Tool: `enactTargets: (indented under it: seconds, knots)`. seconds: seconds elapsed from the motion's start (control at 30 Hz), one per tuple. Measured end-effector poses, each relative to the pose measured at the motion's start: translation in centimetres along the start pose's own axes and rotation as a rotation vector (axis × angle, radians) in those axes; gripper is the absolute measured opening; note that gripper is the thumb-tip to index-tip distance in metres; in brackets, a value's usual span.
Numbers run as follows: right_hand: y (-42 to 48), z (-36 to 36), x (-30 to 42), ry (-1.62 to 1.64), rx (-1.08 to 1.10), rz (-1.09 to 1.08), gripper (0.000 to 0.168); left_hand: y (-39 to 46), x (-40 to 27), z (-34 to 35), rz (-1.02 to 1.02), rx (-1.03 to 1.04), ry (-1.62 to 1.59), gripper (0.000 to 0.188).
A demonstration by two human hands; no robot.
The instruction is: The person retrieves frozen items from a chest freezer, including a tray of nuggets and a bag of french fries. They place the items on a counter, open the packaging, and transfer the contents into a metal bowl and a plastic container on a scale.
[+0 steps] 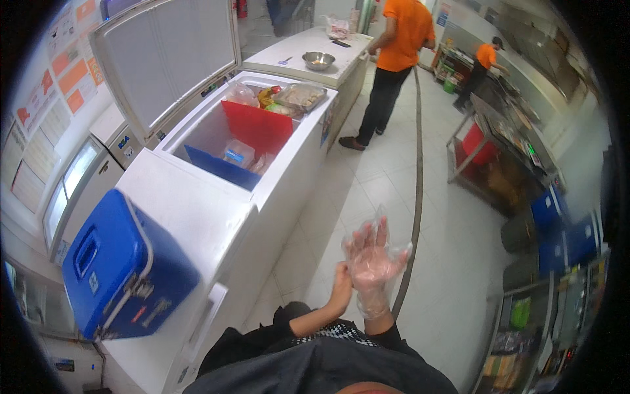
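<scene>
My right hand (372, 263) is raised over the tiled floor, palm up and fingers spread, inside a clear plastic disposable glove (370, 300). My left hand (341, 290) is bare and touches the glove's edge beside the right palm; its fingertips are partly hidden, so its grip is unclear. Left of both hands stands a white chest freezer (275, 216) with one lid raised. Inside it are a red divider (256, 123), a blue divider (221, 167), a clear plastic container (239, 152) and a metal tray of food (301, 96).
A blue cooler box (167, 268) sits on the freezer's closed lid. Beyond, a white counter (275, 51) holds a steel bowl (318, 61) and scissors (285, 61). One person (403, 39) stands beside it, another (485, 59) farther back. A dark hose or cable (419, 162) crosses the floor.
</scene>
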State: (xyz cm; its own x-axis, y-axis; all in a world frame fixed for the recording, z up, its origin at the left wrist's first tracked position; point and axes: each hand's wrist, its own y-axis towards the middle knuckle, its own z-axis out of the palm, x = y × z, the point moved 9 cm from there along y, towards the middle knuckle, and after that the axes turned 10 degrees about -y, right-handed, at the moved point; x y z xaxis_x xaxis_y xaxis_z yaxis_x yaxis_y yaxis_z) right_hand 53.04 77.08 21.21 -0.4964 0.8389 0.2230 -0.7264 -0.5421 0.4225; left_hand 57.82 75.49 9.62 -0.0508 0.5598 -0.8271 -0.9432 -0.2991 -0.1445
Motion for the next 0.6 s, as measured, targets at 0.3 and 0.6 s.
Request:
enactTargets:
  seconds: [0.3,0.6]
  knots:
    - [26.4,-18.1,-1.5,-0.379,-0.307,-0.093,0.077,20.5,-15.7,-1.7,1.015,-0.056,0.879,0.076]
    - [48.8,-25.0,-2.4,-0.426,-0.274,0.171,0.090,43.0,-22.7,-2.4,0.743,-0.035,0.650,0.027]
